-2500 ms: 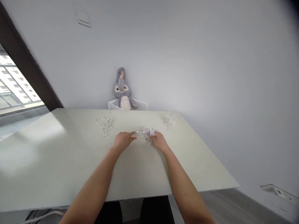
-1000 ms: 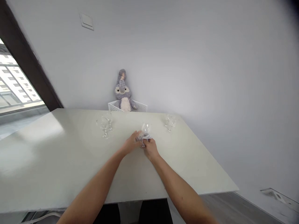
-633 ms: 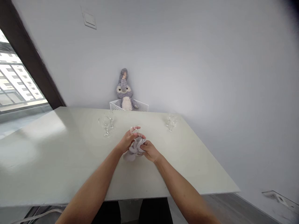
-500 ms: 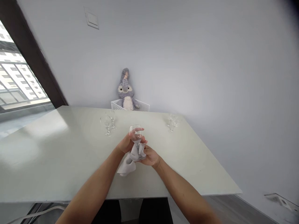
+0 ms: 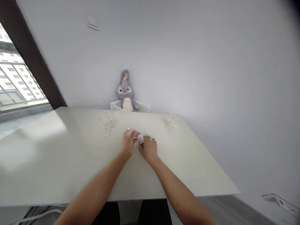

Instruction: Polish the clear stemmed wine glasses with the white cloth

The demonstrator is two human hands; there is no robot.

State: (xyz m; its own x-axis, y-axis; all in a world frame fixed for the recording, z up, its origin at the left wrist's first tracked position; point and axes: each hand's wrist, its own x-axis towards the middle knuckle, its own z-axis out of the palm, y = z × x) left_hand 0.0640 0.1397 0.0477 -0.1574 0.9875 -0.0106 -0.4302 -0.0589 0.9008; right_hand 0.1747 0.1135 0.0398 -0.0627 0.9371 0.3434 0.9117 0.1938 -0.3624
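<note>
Over the middle of the white table, my left hand (image 5: 127, 142) is closed around a clear stemmed glass (image 5: 136, 134), which is mostly hidden by the fingers and seems tipped on its side. My right hand (image 5: 148, 148) grips a white cloth (image 5: 140, 139) bunched against the right end of that glass. A corner of the cloth shows past the right fingers. Ahead on the left stand two more clear stemmed glasses (image 5: 107, 125). Further glasses of the same kind (image 5: 172, 123) stand close together at the back right; their outlines overlap.
The white table (image 5: 58, 162) reaches the pale wall. Behind its far edge a grey plush toy (image 5: 127, 95) sits in a white perforated basket (image 5: 144, 107). A window (image 5: 18, 78) is at the left. A white cable (image 5: 38, 215) runs below the table's front left edge.
The glass has turned from upright to tipped over. Both hands have shifted forward. The cloth, hanging down at the left before, is now gathered in my right hand.
</note>
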